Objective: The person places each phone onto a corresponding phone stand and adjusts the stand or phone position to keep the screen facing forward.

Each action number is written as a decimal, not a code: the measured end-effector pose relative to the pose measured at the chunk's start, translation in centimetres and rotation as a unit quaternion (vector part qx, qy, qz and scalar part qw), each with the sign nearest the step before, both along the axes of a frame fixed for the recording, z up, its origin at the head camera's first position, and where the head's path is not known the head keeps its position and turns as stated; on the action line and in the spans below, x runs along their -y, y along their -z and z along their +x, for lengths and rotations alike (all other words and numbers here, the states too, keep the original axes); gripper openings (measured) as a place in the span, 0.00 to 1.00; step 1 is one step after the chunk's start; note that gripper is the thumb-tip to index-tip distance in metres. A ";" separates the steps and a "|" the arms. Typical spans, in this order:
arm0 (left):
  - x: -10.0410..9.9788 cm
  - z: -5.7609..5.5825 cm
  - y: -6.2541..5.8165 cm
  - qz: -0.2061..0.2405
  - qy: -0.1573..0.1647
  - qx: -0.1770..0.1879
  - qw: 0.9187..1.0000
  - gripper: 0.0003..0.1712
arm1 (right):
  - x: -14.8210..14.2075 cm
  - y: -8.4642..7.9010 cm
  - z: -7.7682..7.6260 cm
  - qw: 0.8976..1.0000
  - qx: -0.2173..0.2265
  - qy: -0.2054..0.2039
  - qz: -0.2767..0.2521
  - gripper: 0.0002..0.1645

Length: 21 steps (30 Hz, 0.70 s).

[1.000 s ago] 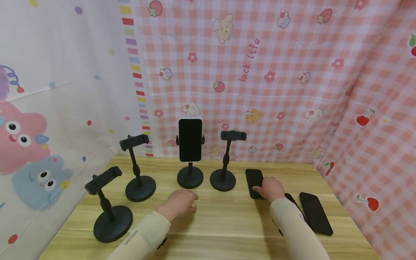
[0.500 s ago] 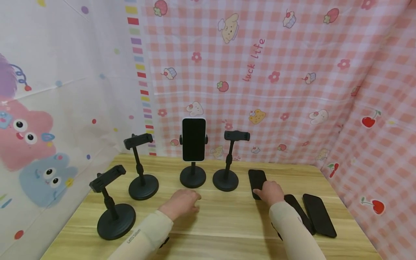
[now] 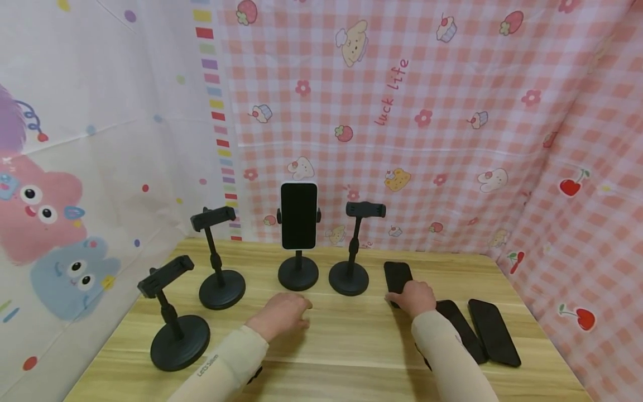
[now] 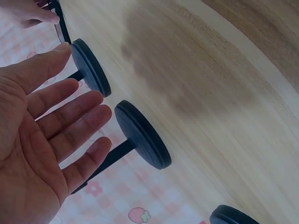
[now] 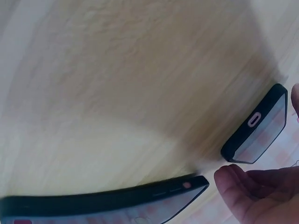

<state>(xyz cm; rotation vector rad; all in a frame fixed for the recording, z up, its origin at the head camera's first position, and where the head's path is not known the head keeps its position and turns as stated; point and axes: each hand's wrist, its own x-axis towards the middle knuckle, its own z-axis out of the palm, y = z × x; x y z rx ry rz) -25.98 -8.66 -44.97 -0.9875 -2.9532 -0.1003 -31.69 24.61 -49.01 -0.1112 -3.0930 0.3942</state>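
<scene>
My right hand (image 3: 419, 297) reaches over the near end of a black phone (image 3: 398, 273) that lies on the table. Its thumb is at the phone's left edge in the head view. In the right wrist view, the thumb and fingers (image 5: 229, 184) stand on either side of this phone (image 5: 257, 126), right beside its edges. My left hand (image 3: 281, 315) hovers over the table before the phone stands and holds nothing; the left wrist view shows its fingers (image 4: 77, 133) loosely spread. Behind it, a phone (image 3: 298, 216) with a white rim sits upright in the clamp of a black stand (image 3: 298, 274).
Right of that, a stand (image 3: 349, 278) has a bare clamp. On the left are two more bare-clamped stands, a farther one (image 3: 222, 289) and a nearer one (image 3: 180, 342). Two black phones lie beside my right forearm, one (image 3: 462, 333) partly behind the sleeve, one (image 3: 494, 333) farther right.
My right thumb has slid from the phone's screen outward to its left edge, and the hand has shifted slightly. My left hand has stayed almost still. The head view has turned slightly left.
</scene>
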 end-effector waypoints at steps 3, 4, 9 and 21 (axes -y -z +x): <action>0.0 0.0 0.0 -0.001 0.001 0.001 1.000 0.17 | 0.5 0.0 0.0 1.000 0.002 0.006 0.008 0.34; 0.0 0.0 0.0 -0.002 0.002 0.001 1.000 0.17 | 0.6 0.0 0.0 1.000 0.001 0.012 0.010 0.36; -0.1 -0.1 0.2 -0.004 0.009 -0.002 1.000 0.16 | 1.1 0.3 0.3 0.999 -0.006 0.042 0.004 0.43; -0.3 -0.1 0.4 -0.012 0.009 -0.005 1.000 0.16 | 2.1 0.7 0.3 0.994 0.011 0.102 -0.031 0.43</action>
